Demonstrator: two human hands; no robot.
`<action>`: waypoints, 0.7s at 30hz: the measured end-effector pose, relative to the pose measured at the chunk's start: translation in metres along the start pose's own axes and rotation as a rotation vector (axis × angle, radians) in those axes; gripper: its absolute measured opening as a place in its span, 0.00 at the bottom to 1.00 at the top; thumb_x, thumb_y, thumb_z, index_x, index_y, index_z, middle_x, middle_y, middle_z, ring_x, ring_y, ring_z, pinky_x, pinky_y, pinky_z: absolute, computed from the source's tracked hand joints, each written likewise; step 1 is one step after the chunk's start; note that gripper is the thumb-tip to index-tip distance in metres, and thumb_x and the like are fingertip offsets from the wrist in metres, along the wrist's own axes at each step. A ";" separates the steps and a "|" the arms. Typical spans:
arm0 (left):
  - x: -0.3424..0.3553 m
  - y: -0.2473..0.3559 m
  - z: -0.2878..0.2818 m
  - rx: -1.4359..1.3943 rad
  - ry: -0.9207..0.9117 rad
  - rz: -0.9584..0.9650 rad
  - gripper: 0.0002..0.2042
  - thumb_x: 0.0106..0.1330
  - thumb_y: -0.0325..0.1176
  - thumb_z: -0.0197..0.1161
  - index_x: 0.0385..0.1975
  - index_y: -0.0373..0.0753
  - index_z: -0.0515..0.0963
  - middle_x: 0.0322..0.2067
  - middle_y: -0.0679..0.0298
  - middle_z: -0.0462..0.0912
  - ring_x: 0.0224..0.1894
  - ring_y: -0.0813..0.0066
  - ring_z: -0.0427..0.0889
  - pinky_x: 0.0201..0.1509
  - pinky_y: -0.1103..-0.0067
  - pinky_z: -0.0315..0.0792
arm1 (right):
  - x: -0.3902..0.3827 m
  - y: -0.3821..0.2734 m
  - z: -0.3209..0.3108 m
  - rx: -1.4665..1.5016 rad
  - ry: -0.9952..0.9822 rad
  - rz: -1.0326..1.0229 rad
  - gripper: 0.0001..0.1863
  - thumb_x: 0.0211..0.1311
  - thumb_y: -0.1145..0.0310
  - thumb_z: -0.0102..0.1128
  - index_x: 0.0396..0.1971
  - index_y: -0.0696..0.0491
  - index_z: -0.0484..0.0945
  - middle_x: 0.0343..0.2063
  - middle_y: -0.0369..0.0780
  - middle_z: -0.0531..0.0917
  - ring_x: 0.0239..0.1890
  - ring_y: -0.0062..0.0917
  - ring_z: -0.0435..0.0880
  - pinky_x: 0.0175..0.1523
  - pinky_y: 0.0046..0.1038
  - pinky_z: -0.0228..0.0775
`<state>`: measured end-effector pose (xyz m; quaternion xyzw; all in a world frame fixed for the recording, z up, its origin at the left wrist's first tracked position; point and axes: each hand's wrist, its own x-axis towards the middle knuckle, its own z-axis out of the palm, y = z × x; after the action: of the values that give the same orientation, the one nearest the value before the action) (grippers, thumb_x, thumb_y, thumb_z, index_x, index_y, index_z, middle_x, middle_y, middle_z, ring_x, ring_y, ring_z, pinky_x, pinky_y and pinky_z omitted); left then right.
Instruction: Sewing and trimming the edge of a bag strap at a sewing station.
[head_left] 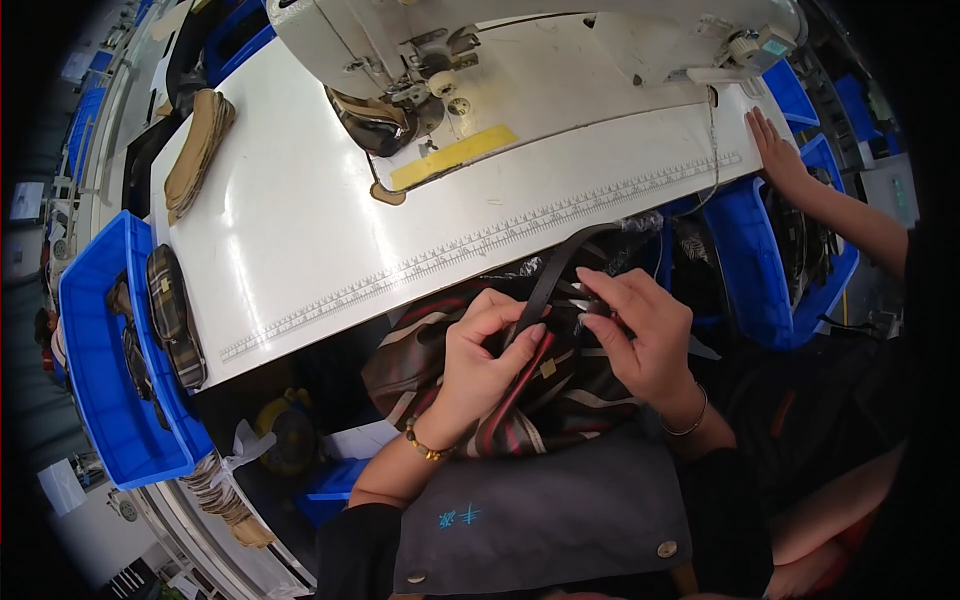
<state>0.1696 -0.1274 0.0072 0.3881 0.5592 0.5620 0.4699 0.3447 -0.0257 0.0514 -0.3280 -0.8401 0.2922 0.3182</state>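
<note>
Pinched a dark strap [541,296] in the left hand [482,355], beside the white table's [290,230] near edge; grasped a small silvery item [579,304], too small to identify, in the right hand [648,338]; had striped fabric [412,352] below that table.

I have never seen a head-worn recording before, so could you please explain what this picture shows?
This picture comes from the left of two wide fisheye cameras on a person's head, looking down, so straight edges look bent. No robot is involved: the person's left hand pinches a long, dark, flat strap above brown striped fabric. The right hand is beside it, at something small and silvery that is hard to identify. On the white worktable are a white sewing machine and, at the left, a stack of brown curved pieces. The other hand, at the right, belongs to someone else.
</note>
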 end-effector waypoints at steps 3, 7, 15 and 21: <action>0.000 0.001 0.001 0.051 0.019 0.044 0.11 0.60 0.21 0.68 0.43 0.35 0.85 0.32 0.67 0.77 0.37 0.81 0.74 0.44 0.85 0.68 | -0.005 -0.003 0.003 -0.090 -0.003 -0.071 0.22 0.50 0.67 0.72 0.48 0.49 0.84 0.24 0.35 0.77 0.22 0.26 0.75 0.25 0.25 0.67; -0.001 0.002 0.001 0.085 0.030 0.083 0.11 0.59 0.21 0.68 0.42 0.35 0.85 0.32 0.66 0.77 0.36 0.80 0.74 0.43 0.84 0.68 | -0.005 -0.006 0.004 -0.282 -0.010 -0.195 0.20 0.52 0.62 0.70 0.48 0.47 0.85 0.26 0.32 0.75 0.23 0.24 0.73 0.25 0.26 0.66; -0.004 0.007 0.002 0.098 0.050 0.084 0.08 0.60 0.23 0.69 0.39 0.34 0.85 0.32 0.67 0.77 0.35 0.82 0.72 0.41 0.85 0.66 | -0.005 -0.008 0.005 -0.426 0.008 -0.264 0.21 0.48 0.65 0.71 0.46 0.47 0.85 0.25 0.31 0.73 0.22 0.23 0.71 0.24 0.25 0.62; -0.005 0.008 0.003 0.104 0.059 0.092 0.08 0.60 0.22 0.69 0.39 0.33 0.85 0.32 0.67 0.78 0.35 0.81 0.72 0.41 0.84 0.66 | -0.005 -0.012 0.005 -0.471 0.004 -0.270 0.22 0.46 0.65 0.71 0.46 0.47 0.85 0.25 0.31 0.73 0.22 0.22 0.70 0.24 0.24 0.61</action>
<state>0.1734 -0.1308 0.0163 0.4207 0.5826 0.5645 0.4061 0.3399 -0.0385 0.0551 -0.2784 -0.9204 0.0427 0.2711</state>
